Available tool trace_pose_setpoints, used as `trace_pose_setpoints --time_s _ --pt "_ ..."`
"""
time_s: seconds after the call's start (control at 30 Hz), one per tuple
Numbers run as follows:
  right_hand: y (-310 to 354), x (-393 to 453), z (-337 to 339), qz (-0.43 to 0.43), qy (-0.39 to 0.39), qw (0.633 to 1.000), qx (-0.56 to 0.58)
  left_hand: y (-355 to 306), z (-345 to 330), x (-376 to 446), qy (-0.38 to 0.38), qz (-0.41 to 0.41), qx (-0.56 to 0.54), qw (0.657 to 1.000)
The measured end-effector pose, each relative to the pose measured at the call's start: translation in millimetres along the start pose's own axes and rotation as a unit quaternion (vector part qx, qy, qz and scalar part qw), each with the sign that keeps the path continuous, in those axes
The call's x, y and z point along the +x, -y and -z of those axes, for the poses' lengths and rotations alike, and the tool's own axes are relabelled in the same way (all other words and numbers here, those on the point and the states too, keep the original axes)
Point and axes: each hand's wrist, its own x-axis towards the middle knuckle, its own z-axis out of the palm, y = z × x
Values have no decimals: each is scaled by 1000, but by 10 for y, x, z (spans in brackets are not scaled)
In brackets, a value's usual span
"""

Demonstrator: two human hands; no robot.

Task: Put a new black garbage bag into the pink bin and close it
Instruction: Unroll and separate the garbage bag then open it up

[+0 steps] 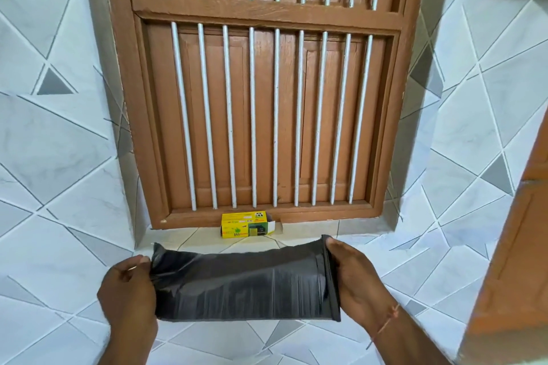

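A folded black garbage bag (240, 281) is stretched flat between my hands, in front of the window ledge. My left hand (129, 287) pinches its left edge with thumb and fingertips. My right hand (353, 278) grips its right edge, thumb on top near the upper corner. A yellow box of bin bags (247, 225) lies open on the tiled ledge just beyond the bag. The pink bin is not in view.
A brown wooden window (264, 92) with white bars fills the wall ahead, its shutters closed. White and grey tiles (59, 157) cover the walls on both sides. An orange-brown door edge (516, 246) stands at the right.
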Motion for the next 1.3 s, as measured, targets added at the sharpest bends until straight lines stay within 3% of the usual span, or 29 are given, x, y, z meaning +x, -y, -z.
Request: trace_pose_setpoints --time_s 0.5,0.7,1.07,1.3 --pt "-100 96 209 -11 -76 988 -132 20 41 287 -48 -13 -47 998" --pt "-175 102 104 19 -58 997 -56 12 57 313 -38 -32 -73 996" --pt "-222 62 234 50 -66 992 -99 -44 229 486 -71 -28 -107 991" --pt "-247 58 360 60 -144 972 -174 -32 331 675 -54 -20 -126 990"
